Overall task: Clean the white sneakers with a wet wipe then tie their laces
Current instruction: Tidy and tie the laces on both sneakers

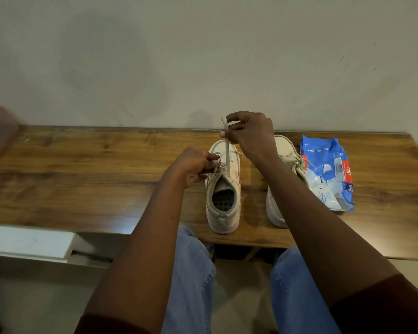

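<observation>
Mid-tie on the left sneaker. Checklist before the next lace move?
1. Right hand pinches the lace end, pulled up straight: ok.
2. Left hand pinches the other lace near the eyelets: ok.
3. Left sneaker sits upright on the table: ok.
4. Bow formed on the left sneaker: not ok, not yet.
5. Right sneaker tied: laces look bowed, but the forearm hides part: cannot tell.
6. Wipe pack away from the working laces: ok.
</observation>
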